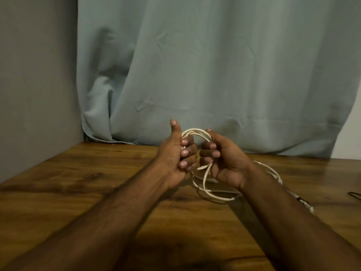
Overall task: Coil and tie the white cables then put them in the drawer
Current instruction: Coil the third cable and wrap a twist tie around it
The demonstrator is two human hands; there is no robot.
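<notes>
A white cable (197, 131) loops between both hands above the wooden table (78, 182). My left hand (175, 155) is closed around several turns of it, thumb pointing up. My right hand (222, 157) grips the other side of the loop, fingers curled. Loose slack of the same cable (214, 194) hangs down and lies in rough loops on the table under and behind my right wrist, trailing right toward its end (304, 204). No drawer is in view.
A pale blue curtain (214, 65) hangs behind the table, touching its far edge. A grey wall (35, 75) stands at the left. A thin dark wire (354, 195) shows at the right edge of the table.
</notes>
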